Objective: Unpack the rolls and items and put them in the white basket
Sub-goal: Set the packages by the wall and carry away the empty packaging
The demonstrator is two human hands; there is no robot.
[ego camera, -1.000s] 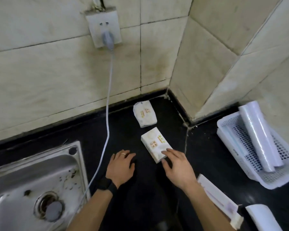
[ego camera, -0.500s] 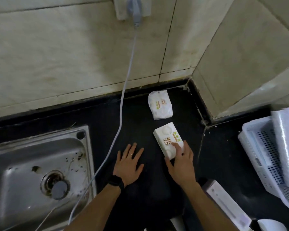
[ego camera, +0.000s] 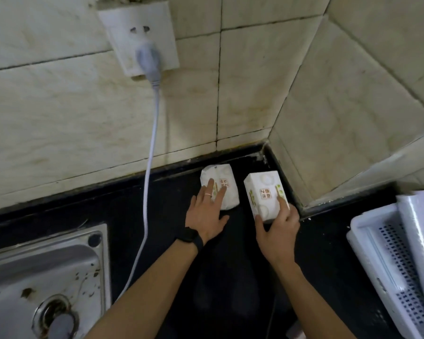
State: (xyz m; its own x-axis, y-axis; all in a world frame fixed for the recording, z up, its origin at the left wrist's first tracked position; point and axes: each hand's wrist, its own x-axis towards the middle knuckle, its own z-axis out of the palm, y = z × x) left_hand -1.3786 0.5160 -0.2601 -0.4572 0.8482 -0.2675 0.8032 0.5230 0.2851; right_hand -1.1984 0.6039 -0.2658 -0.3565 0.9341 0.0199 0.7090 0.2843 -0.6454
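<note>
Two white tissue packs lie on the black counter near the wall corner. My right hand (ego camera: 277,228) grips the near end of the boxy right pack (ego camera: 263,193), thumb on its left side and fingers on its right. My left hand (ego camera: 206,214) rests with spread fingers on top of the softer left pack (ego camera: 227,189), not closed around it. The white basket (ego camera: 387,260) sits at the right edge with a clear plastic roll (ego camera: 421,238) lying in it.
A steel sink (ego camera: 42,277) fills the lower left. A white cable (ego camera: 146,192) hangs from the plug in the wall socket (ego camera: 142,37) and runs down over the counter past the sink's edge. Tiled walls close the corner behind the packs.
My left hand moved forward from the bare counter onto the left pack. My right hand has taken hold of the right pack, which now sits further back near the corner. The view shifted.
</note>
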